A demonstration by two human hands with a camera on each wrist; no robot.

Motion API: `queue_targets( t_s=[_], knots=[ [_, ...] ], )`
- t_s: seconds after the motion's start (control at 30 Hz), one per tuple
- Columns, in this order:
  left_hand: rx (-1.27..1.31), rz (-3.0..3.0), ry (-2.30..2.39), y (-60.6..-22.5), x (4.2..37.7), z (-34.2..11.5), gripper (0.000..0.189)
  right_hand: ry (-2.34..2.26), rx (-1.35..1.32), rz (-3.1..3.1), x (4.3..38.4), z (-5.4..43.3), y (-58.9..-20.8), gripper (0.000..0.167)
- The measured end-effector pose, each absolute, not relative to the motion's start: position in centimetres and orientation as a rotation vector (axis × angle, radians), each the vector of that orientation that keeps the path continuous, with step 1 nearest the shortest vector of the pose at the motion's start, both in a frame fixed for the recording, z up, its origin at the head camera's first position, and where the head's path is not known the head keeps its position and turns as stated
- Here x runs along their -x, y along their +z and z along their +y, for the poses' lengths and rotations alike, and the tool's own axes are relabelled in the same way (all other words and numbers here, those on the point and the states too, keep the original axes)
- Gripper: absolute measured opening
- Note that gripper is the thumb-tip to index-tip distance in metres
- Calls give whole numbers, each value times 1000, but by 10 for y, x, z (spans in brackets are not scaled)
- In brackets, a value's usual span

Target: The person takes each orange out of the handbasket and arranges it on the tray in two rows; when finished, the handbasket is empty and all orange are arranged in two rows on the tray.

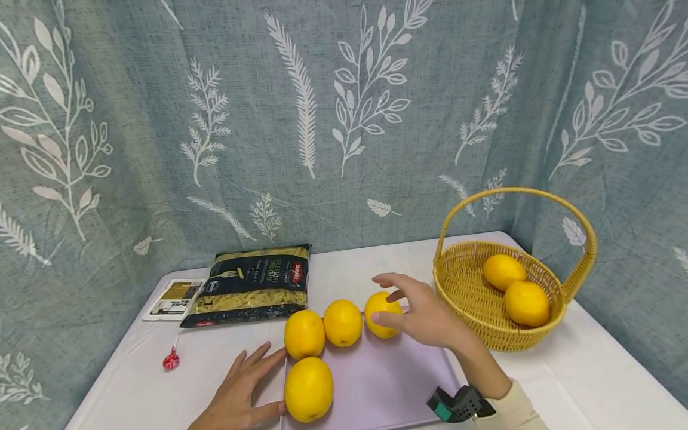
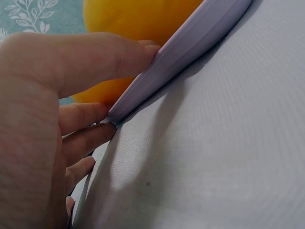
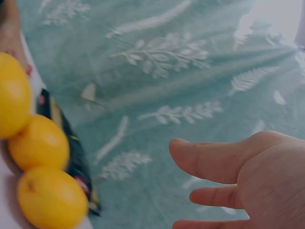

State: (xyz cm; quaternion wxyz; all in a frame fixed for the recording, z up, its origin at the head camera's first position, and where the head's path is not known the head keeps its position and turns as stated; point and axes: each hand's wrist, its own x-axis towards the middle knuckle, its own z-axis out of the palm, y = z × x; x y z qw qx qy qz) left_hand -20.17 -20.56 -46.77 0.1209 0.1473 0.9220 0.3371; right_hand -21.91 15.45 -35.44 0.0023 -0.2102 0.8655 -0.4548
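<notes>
A lilac tray (image 1: 387, 382) holds several oranges. One orange (image 1: 309, 391) lies at its left side, and another orange (image 1: 304, 335) sits in the back left corner. Along the back edge are a third orange (image 1: 343, 323) and, farther right, an orange (image 1: 378, 322) partly hidden by my right hand (image 1: 421, 310). That hand hovers with spread fingers, and the right wrist view shows a gap between it and the fruit. My left hand (image 1: 244, 388) is at the tray's left rim. In the left wrist view its thumb and fingertips touch the rim (image 2: 167, 62) beside an orange (image 2: 138, 19).
To the right stands a wicker basket (image 1: 467, 292) with a tall handle and two oranges (image 1: 516, 286) inside. Behind the tray lies a pasta bag (image 1: 249, 286), next to a white packet (image 1: 174, 298). A red lollipop (image 1: 171, 359) lies at left. A patterned curtain (image 1: 333, 209) hangs behind.
</notes>
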Motion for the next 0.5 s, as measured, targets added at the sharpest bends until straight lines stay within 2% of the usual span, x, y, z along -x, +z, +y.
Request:
queue_targets(
  t_s=[0.23, 0.5],
  knots=[
    [-429, 2690, 984, -468, 202, -206, 89, -1517, 571, 2814, 223, 187, -344, 59],
    [-456, 2688, 1004, -469, 202, -206, 88, -1504, 331, 2962, 226, 226, -336, 61]
  ],
)
